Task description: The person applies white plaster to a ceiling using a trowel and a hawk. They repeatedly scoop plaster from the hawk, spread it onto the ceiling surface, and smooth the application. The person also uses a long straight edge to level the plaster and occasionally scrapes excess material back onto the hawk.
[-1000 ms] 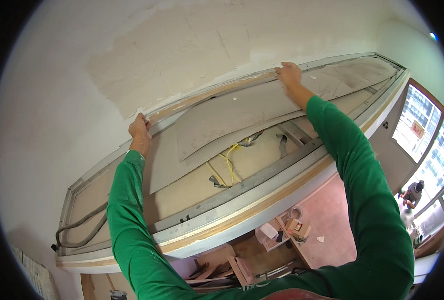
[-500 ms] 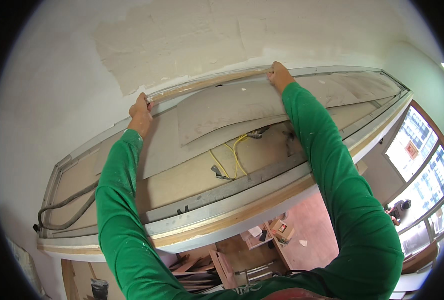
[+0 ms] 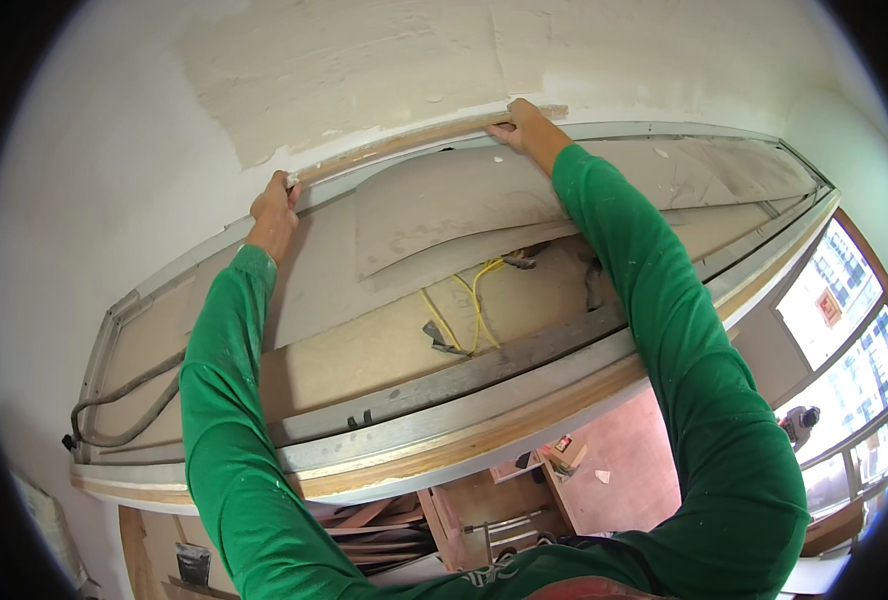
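Both my arms, in green sleeves, reach across a metal-framed ceiling recess to its far side. A long, narrow wooden batten (image 3: 394, 150) lies against the plastered wall there. My left hand (image 3: 276, 212) is closed on its left end. Toward its right end, my right hand (image 3: 526, 128) grips it with the thumb below; a short length sticks out past that hand. Below the batten, loose grey-brown board sheets (image 3: 454, 205) lie in the recess, one bowed upward. Yellow wires (image 3: 478, 305) with dark taped ends come out near the middle.
A metal channel and wooden edge (image 3: 484, 435) run along the near side. A dark flexible conduit (image 3: 114, 405) loops at the left. Far below are a reddish floor (image 3: 624, 450), stacked boards (image 3: 379, 530) and a cardboard box (image 3: 569, 450). Another person (image 3: 799, 425) is by the windows at right.
The batten and both hands have moved upward against the wall, away from the recess frame. My right hand has shifted left along the batten, so its right end now shows.
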`<state>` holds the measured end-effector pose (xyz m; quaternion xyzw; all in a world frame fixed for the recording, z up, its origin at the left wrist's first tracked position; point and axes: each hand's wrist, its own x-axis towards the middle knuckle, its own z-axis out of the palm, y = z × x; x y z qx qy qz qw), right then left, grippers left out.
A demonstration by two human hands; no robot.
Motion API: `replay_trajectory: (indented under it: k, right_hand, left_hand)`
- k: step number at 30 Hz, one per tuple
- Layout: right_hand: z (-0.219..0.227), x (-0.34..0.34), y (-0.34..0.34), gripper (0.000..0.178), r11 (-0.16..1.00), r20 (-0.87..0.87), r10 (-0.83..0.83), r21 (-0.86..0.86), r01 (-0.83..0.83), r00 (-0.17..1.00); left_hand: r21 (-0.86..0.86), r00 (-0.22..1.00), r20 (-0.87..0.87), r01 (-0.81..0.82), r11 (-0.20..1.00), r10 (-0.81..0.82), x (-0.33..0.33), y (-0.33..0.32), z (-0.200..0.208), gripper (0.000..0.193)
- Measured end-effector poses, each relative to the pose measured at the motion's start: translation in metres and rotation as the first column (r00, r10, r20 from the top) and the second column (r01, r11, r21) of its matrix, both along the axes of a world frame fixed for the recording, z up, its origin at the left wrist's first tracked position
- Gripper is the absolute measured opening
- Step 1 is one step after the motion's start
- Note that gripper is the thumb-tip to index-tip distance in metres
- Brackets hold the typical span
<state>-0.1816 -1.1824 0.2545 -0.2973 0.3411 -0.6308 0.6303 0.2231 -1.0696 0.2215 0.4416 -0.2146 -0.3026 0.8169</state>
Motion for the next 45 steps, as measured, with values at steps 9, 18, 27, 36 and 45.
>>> replay_trajectory:
  k: [9, 18, 27, 36, 45]
  right_hand:
    - [0.013, -0.011, -0.025, 0.026, 1.0, -0.217, 0.0, -0.004, -0.001, 0.976]
    - [0.025, 0.009, -0.016, 0.03, 0.995, -0.224, -0.058, 0.066, 0.075, 0.973]
    - [0.047, 0.001, 0.029, 0.034, 0.999, -0.207, -0.042, -0.028, 0.037, 0.977]
    - [0.055, -0.085, 0.142, 0.036, 0.954, 0.041, -0.058, -0.291, 0.067, 0.997]
    - [0.014, -0.202, 0.234, 0.047, 0.921, 0.183, -0.219, -0.285, 0.265, 0.958]
  left_hand:
    - [0.127, 0.683, 0.439, -0.69, 0.713, 0.583, 0.022, -0.007, 0.024, 0.04]
    - [-0.1, 0.219, 0.92, -0.669, 0.737, 0.324, 0.107, 0.02, 0.026, 0.075]
    - [-0.07, 0.075, 0.982, -0.699, 0.712, 0.171, 0.134, -0.004, 0.022, 0.084]
    - [-0.183, -0.235, 0.972, -0.677, 0.713, 0.026, 0.265, -0.046, 0.044, 0.07]
    - [0.074, -0.038, 0.996, -0.183, 0.98, -0.083, 0.154, 0.031, 0.177, 0.063]
